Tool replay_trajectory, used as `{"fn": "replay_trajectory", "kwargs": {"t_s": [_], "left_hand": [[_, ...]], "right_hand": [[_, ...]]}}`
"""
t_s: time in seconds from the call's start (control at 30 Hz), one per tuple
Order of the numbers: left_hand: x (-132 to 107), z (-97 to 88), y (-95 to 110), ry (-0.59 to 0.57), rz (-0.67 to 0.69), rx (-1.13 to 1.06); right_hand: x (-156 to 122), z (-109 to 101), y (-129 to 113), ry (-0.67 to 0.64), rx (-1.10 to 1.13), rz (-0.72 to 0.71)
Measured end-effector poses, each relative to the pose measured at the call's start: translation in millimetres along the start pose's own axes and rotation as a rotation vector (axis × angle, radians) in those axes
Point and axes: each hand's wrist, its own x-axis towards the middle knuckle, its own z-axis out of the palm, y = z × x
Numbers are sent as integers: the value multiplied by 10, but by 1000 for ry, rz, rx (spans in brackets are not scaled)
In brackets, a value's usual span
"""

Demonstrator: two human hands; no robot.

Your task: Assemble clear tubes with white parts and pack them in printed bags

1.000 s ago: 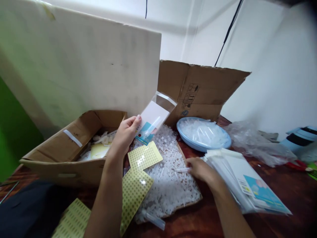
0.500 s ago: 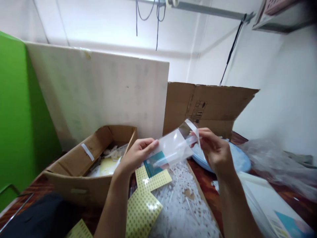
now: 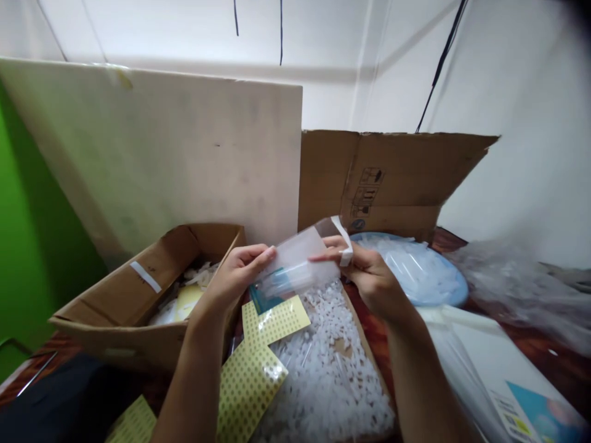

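Note:
My left hand (image 3: 233, 280) pinches the lower left side of a clear plastic sleeve (image 3: 295, 267) that holds a white card with a teal corner and a small clear tube. My right hand (image 3: 369, 277) grips the sleeve's open end, with a white adhesive strip (image 3: 344, 243) curling over its fingers. Both hands hold the sleeve above a piece of cardboard (image 3: 357, 338) heaped with small white plastic parts (image 3: 327, 369). Yellow dotted sticker sheets (image 3: 258, 357) lie just below my left hand.
An open cardboard box (image 3: 138, 289) with white and yellow items stands at the left. A blue bowl (image 3: 455, 292) of clear tubes sits to the right, behind it a cardboard flap (image 3: 392, 178). Stacked packaged cards (image 3: 503, 375) and crumpled plastic (image 3: 521, 277) lie at the right. A pale board (image 3: 161, 147) stands behind.
My right hand left the pile of white parts and came up to the sleeve's open end. Both hands then lowered the sleeve slightly and tilted it flatter.

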Motion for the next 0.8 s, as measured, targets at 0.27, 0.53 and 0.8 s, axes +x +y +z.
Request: {"fn": "replay_trajectory", "kwargs": {"t_s": [0.27, 0.53, 0.8], "left_hand": [[64, 270, 17, 335, 323, 249], [-1, 622, 164, 375, 1031, 935], [-130, 729, 315, 31, 783, 876]], "right_hand": [[68, 69, 91, 469, 403, 62], [88, 140, -17, 380, 480, 68], [102, 58, 285, 573, 151, 199]]}}
